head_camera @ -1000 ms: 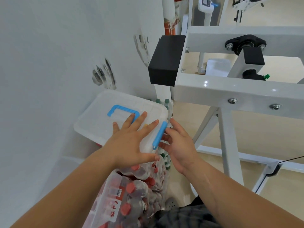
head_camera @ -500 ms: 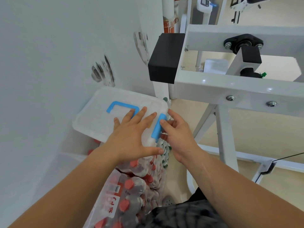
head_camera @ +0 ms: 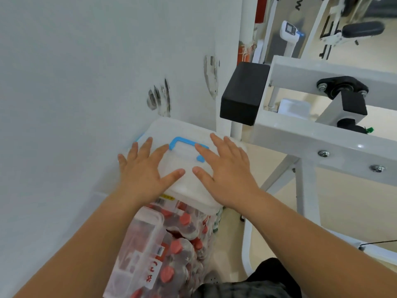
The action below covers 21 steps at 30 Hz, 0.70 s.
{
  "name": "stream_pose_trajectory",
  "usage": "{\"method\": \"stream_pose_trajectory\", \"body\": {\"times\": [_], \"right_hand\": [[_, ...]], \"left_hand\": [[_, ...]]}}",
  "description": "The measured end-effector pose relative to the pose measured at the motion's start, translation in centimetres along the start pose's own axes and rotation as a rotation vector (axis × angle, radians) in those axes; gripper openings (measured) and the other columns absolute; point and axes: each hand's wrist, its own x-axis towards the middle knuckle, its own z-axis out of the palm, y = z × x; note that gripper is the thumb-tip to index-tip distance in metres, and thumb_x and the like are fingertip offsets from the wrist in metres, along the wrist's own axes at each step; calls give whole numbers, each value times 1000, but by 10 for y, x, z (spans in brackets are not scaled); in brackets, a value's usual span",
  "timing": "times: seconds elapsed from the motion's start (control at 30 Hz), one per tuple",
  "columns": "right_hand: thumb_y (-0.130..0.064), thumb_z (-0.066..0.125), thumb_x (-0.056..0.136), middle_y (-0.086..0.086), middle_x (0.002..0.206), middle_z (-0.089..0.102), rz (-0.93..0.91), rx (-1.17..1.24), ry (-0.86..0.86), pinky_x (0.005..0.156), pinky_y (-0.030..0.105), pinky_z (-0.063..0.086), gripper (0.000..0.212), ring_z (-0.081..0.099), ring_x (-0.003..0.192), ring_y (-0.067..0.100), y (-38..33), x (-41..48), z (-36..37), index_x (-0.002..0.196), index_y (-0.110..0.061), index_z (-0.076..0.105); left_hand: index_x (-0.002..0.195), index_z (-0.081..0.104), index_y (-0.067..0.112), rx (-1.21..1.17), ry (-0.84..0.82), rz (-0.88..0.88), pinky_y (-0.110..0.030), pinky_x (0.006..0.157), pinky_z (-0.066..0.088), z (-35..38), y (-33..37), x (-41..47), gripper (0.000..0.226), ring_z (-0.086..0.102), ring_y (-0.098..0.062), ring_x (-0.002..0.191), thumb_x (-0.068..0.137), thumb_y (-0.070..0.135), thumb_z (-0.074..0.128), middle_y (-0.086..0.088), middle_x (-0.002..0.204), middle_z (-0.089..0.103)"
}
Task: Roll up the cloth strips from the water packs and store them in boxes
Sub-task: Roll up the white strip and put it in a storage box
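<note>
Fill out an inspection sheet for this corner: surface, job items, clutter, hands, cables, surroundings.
surface: beige floor; no table seen.
job's things: translucent box with its lid on and a blue handle, sitting on shrink-wrapped water packs with red caps; cloth strips: nothing seen.
clutter: a few green-capped bottles, partly hidden beside the packs.
grippers: left hand and right hand lie flat on the lid, fingers spread.
cables: thin black cable near the frame's foot.
surroundings: scuffed white wall; white metal frame with a black pad.
</note>
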Motion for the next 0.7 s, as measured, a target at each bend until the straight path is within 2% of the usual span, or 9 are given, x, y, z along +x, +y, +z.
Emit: {"method": "stream_pose_trajectory", "body": {"times": [0.13, 0.2, 0.27, 0.33, 0.43, 0.53, 0.63, 0.7], "right_hand": [[-63, 24, 101, -6, 170, -10, -30, -112, -99, 124, 57, -6, 61, -13, 156, 27, -15, 25, 0, 158, -47, 9], [-62, 22, 102, -8, 170, -11, -63, -155, -125, 123, 58, -9, 59, -15, 156, 27, -21, 35, 5, 157, -48, 6], [-63, 20, 102, -9, 170, -13, -113, -198, -169, 122, 60, -11, 59, -16, 156, 28, -27, 42, 14, 157, -50, 3], [-66, 17, 100, -10, 169, -16, -138, -233, -231, 121, 63, -11, 61, -19, 155, 29, -31, 45, 23, 156, -51, -1], [-69, 14, 98, -11, 168, -18, -127, -244, -263, 121, 63, -12, 62, -22, 154, 29, -30, 48, 29, 155, -53, -6], [-70, 14, 98, -12, 168, -18, -123, -248, -261, 121, 62, -11, 62, -22, 154, 29, -29, 51, 29, 154, -54, -7], [-71, 14, 97, -12, 169, -17, -118, -243, -238, 121, 62, -11, 63, -21, 155, 29, -31, 51, 32, 154, -54, -5], [-71, 14, 97, -12, 169, -16, -112, -244, -224, 121, 62, -11, 64, -21, 155, 29, -35, 52, 34, 155, -53, -4]], "left_hand": [[150, 23, 46, 37, -23, -25, -58, 116, 19, -1, -7, -7, 97, 7, -30, 151, 66, 94, 17, 1, 166, 12], [147, 33, 46, 70, 39, 8, -54, 109, 28, 1, -4, -15, 87, 18, -30, 145, 73, 89, 16, 2, 162, 24], [142, 43, 42, 56, 139, 39, -51, 102, 36, 5, -5, -19, 72, 31, -29, 137, 83, 75, 19, 3, 155, 38], [137, 51, 36, -54, 226, 12, -49, 99, 39, 9, -15, -16, 64, 40, -29, 130, 86, 64, 24, 1, 148, 48], [140, 49, 27, -256, 292, -49, -46, 109, 34, 13, -36, -4, 59, 41, -33, 132, 89, 55, 41, -7, 148, 46], [149, 37, 20, -454, 198, -142, -41, 115, 29, 8, -50, 12, 70, 38, -28, 138, 89, 47, 62, -9, 151, 42], [153, 29, 24, -745, 33, -335, -43, 109, 41, 0, -56, 27, 86, 49, -26, 131, 82, 46, 73, -6, 149, 44], [152, 32, 23, -806, 67, -344, -44, 104, 46, -1, -56, 31, 85, 55, -25, 122, 81, 41, 76, -4, 142, 51]]}}
